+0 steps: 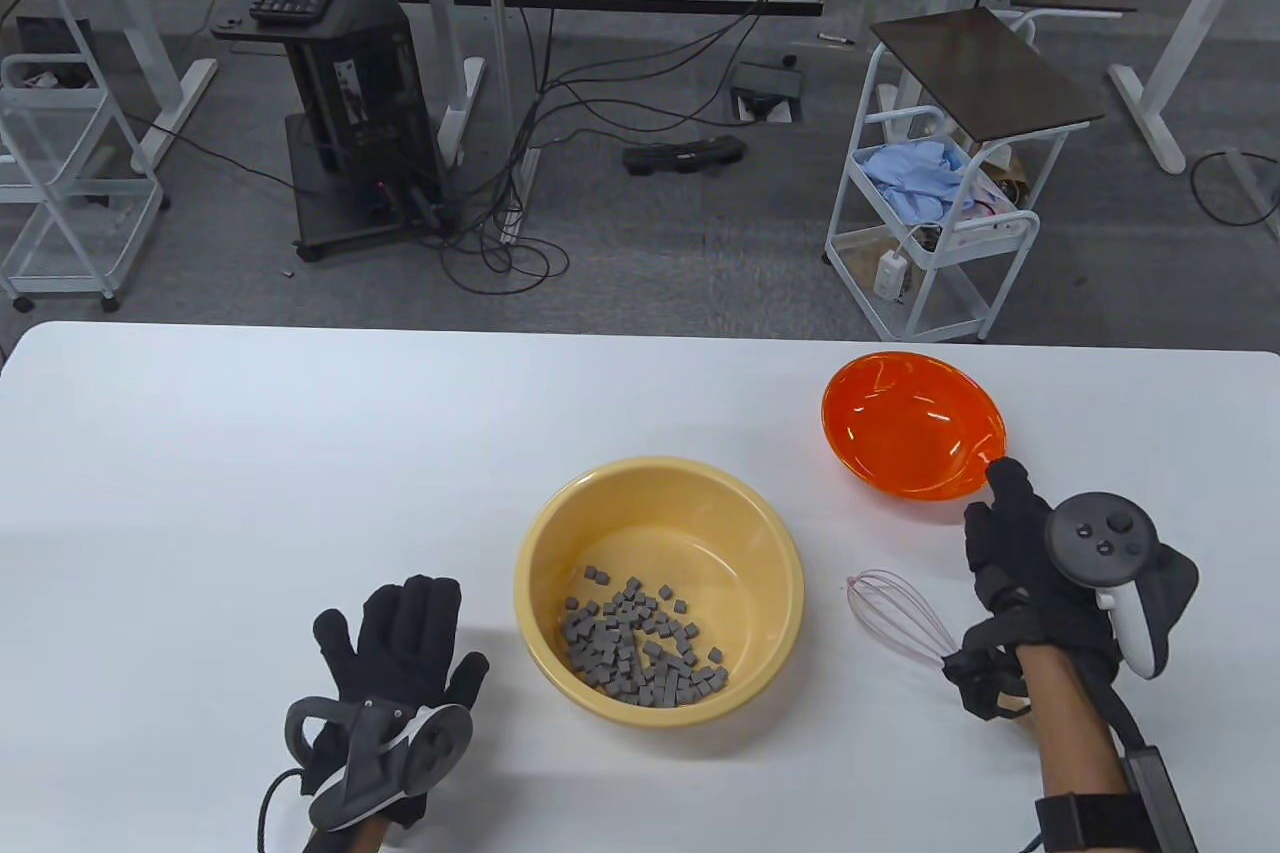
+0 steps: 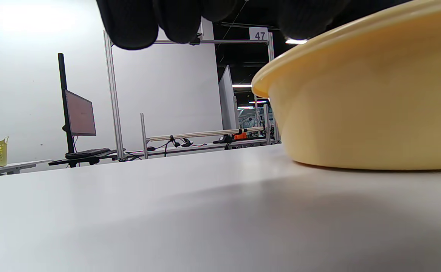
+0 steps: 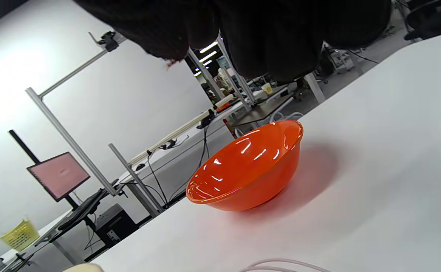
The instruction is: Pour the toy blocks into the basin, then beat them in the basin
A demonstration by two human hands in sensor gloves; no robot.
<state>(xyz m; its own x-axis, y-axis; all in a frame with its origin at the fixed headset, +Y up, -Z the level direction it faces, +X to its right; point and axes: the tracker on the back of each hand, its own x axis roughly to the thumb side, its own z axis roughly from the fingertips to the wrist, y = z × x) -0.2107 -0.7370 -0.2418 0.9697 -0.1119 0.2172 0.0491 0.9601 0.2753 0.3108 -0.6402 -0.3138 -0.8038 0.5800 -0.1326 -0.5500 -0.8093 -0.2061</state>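
The yellow basin [image 1: 545, 533] stands mid-table and holds several small grey toy blocks [image 1: 640, 643] on its floor. An empty orange bowl [image 1: 912, 438] sits upright at the right rear. My right hand [image 1: 1000, 533] lies just in front of it with fingers stretched out, one fingertip [image 1: 1005, 475] at the bowl's rim. A pink-wired whisk [image 1: 900, 615] lies between basin and right hand, its handle hidden under my thumb. My left hand [image 1: 415, 623] rests flat and open left of the basin. The wrist views show the basin wall [image 2: 367, 105] and the orange bowl [image 3: 248, 175].
The white table [image 1: 250, 453] has bare room at the left and rear. Beyond its far edge are a white trolley [image 1: 930, 223], a computer stand and floor cables. Whisk wires [image 3: 280, 263] show at the bottom of the right wrist view.
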